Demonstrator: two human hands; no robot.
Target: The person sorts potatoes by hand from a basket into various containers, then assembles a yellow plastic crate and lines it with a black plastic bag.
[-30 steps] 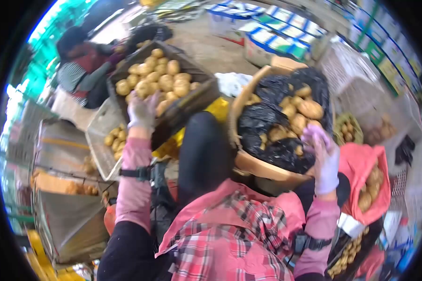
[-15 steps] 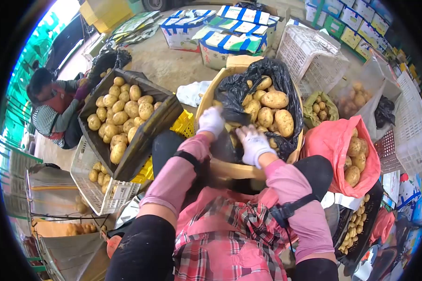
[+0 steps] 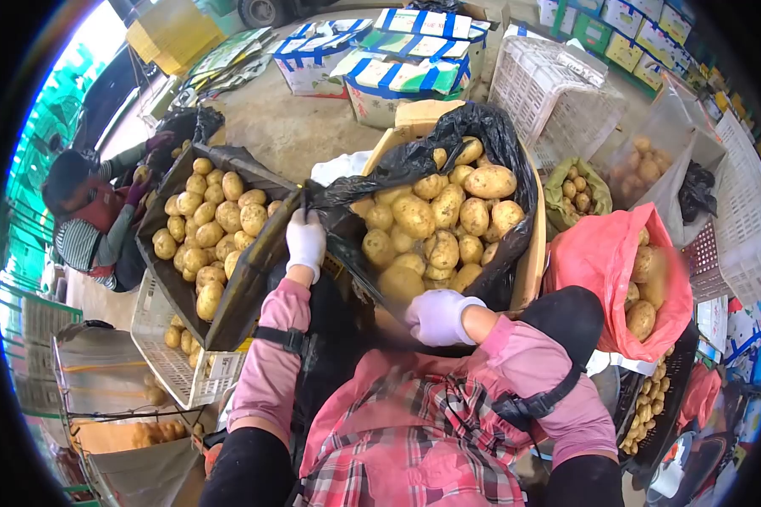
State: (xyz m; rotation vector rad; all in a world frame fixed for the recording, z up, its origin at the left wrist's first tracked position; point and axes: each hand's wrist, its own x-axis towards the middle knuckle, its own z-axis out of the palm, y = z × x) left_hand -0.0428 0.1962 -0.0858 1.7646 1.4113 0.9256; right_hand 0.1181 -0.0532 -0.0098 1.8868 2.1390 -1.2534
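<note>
Potatoes (image 3: 431, 220) fill a box (image 3: 528, 262) lined with a black plastic bag (image 3: 503, 127). My left hand (image 3: 305, 242), in a white glove, is closed on the bag's left edge, pulled out beside the wooden crate (image 3: 262, 270) of potatoes. At the near edge of the box, my right hand (image 3: 440, 317), also gloved, is closed on the black bag, its fingertips partly hidden.
A co-worker (image 3: 89, 211) crouches at the left, holding a potato. A pink sack (image 3: 592, 270) of potatoes stands at the right, beside a green sack (image 3: 554, 190). White crates (image 3: 537, 89) and taped boxes (image 3: 406, 80) stand behind.
My left hand has moved left and drawn the bag's edge outward, uncovering more potatoes. My right hand has come off the potatoes to the near edge and closed.
</note>
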